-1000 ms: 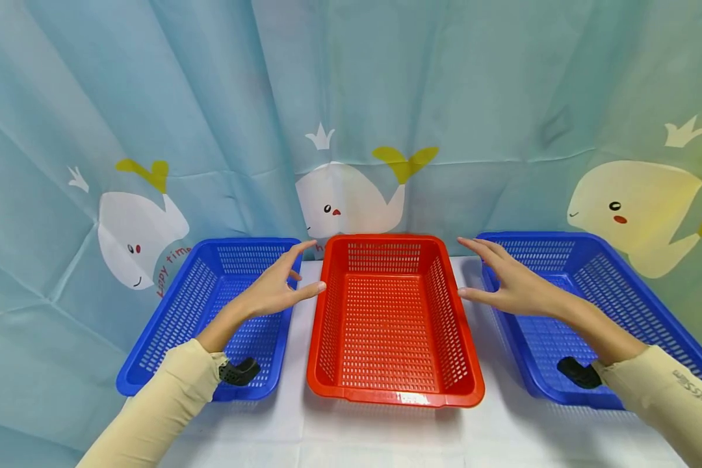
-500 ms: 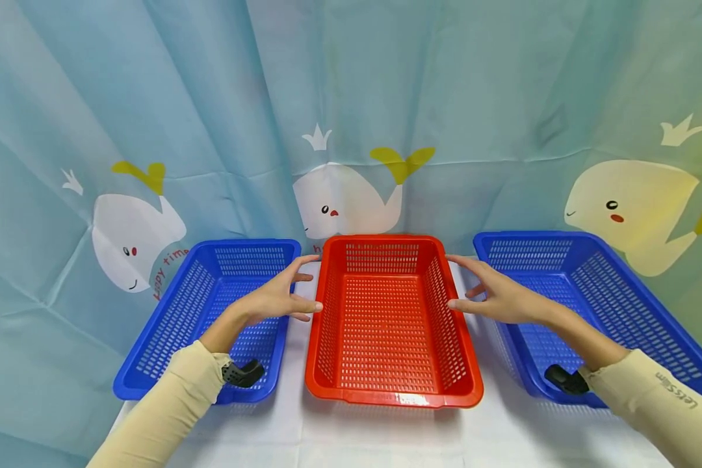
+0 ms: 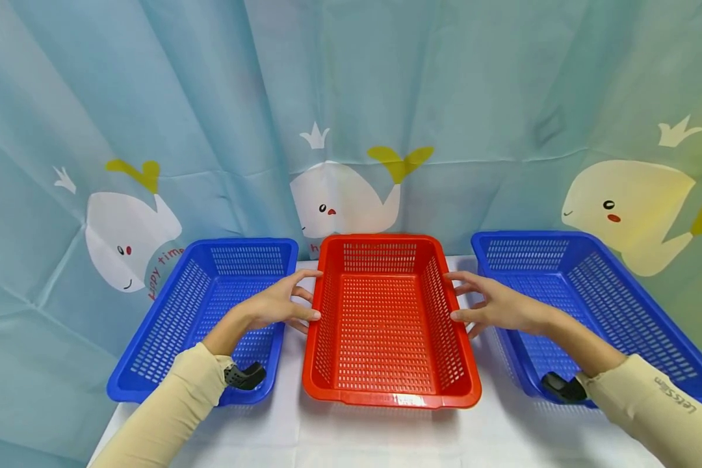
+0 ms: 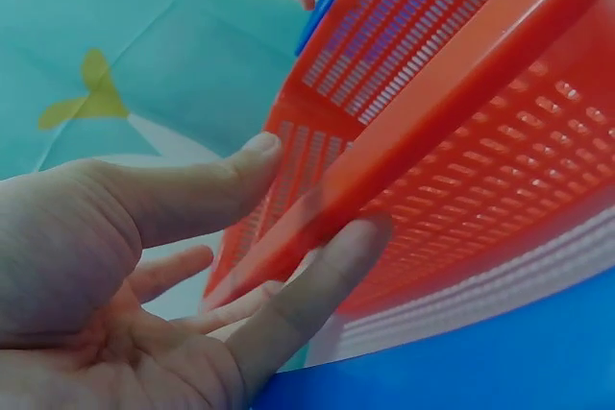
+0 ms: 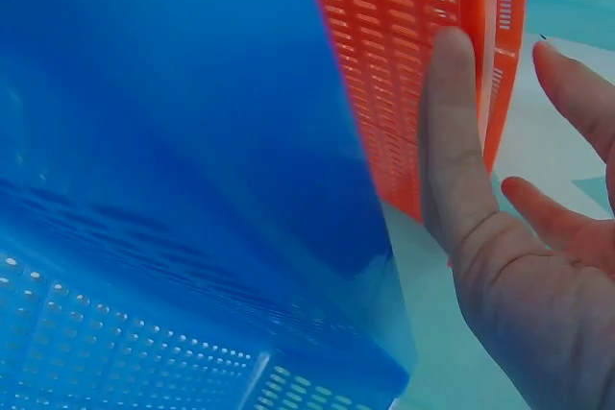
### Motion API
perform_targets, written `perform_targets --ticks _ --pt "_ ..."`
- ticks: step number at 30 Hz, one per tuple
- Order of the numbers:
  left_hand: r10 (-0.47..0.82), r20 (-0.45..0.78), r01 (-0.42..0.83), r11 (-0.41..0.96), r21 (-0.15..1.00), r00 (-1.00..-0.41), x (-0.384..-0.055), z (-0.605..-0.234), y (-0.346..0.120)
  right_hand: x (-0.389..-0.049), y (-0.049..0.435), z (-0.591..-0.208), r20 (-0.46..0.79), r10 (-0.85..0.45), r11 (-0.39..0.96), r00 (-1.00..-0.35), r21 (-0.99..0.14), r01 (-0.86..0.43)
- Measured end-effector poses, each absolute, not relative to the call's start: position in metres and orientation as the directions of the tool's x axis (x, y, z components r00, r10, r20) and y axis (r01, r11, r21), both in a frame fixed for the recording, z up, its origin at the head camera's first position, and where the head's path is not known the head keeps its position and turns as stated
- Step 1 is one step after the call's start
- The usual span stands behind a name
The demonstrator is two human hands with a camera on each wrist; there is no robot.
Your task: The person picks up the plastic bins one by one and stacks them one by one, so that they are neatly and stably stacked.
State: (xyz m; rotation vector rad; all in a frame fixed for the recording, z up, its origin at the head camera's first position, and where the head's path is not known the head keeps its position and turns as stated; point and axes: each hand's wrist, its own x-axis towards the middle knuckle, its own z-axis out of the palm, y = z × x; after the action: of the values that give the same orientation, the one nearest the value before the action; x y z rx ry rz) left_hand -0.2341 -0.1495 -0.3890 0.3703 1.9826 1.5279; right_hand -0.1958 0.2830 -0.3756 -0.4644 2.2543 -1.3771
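Note:
A red plastic basket (image 3: 393, 398) with slotted walls stands on the white cloth, with nothing in it. My left hand (image 3: 276, 303) is at its left rim. In the left wrist view the left thumb (image 4: 207, 194) lies over the rim side and the fingers (image 4: 312, 304) reach beneath it, spread apart. On the opposite side my right hand (image 3: 503, 308) is at the right rim. The right wrist view has one finger (image 5: 452, 132) along the outer wall under the rim, while the thumb (image 5: 575, 84) stands off from it. Neither hand is curled tight round the rim.
Blue slotted baskets stand on either side, the left one (image 3: 152, 318) under my left forearm and the right one (image 3: 637, 286) under my right. Behind them hangs a light blue curtain (image 3: 474, 84) with whale prints. White cloth (image 3: 380, 442) covers the table.
Both hands have come down and closer to the red basket's side rims, the right one moving left. Their fingers now reach the rims. The baskets have stayed in place.

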Motion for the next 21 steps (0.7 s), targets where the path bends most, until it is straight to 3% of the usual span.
perform_targets --ticks 21 --pt "0.497 -0.276 -0.114 0.331 0.937 -0.823 -0.2276 -0.3885 -0.1449 -0.1914 0.2777 -0.3684 -0.255 -0.512 0.469 -0.82 -0.883 -0.018"
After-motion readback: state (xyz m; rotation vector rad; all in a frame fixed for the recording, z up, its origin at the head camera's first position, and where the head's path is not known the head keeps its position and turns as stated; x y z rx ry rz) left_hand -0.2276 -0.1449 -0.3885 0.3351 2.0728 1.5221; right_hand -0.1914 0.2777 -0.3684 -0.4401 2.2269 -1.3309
